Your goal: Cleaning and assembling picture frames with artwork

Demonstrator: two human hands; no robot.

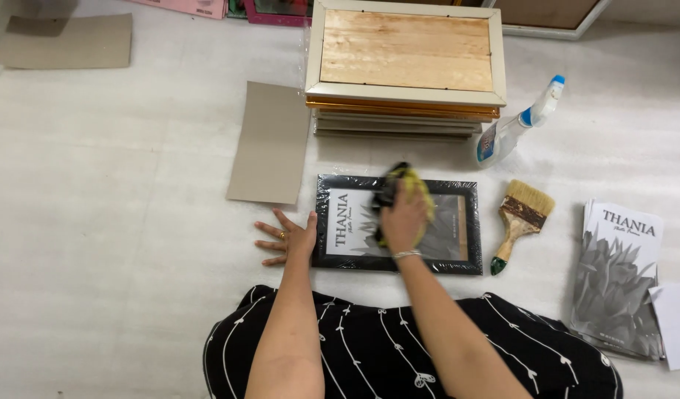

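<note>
Black picture frame lay flat on white floor, just in front of lap, wrapped in clear film. Right hand closed over yellow-black cloth, pressed onto frame glass near middle. Left hand flat on floor, fingers spread, thumb touching frame's left edge. Stack of frames just beyond, top one face down. Grey cardboard sheet left of stack. Spray bottle and paintbrush right of frame; pile of printed sheets far right
</note>
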